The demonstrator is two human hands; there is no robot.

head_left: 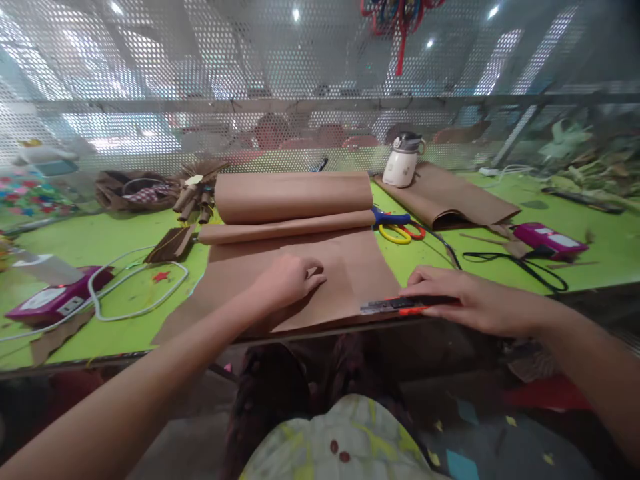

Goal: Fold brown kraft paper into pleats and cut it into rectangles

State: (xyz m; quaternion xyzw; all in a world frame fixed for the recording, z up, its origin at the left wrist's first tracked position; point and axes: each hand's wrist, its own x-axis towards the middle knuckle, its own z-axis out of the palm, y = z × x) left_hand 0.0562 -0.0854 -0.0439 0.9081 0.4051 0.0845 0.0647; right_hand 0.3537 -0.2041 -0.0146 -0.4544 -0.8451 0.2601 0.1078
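A sheet of brown kraft paper (350,267) lies over the front edge of the green table, its far part wound into a thick paper roll (295,197) with a thinner fold in front. My left hand (293,283) rests on the flat paper, fingers loosely curled and a gap showing by the thumb, with nothing seen in it. At the paper's right front corner, my right hand (460,300) grips a black and orange utility knife (383,305), its tip pointing left over the paper. Scissors with blue, yellow and red handles (400,230) lie beside the roll, blades hidden.
Folded brown paper (450,193) and a white bottle (401,160) are at the back right. Purple power strips (550,240) lie at both sides, a white cable (140,317) on the left. Small paper rolls (193,203) stand back left. A perforated screen (300,87) closes the back.
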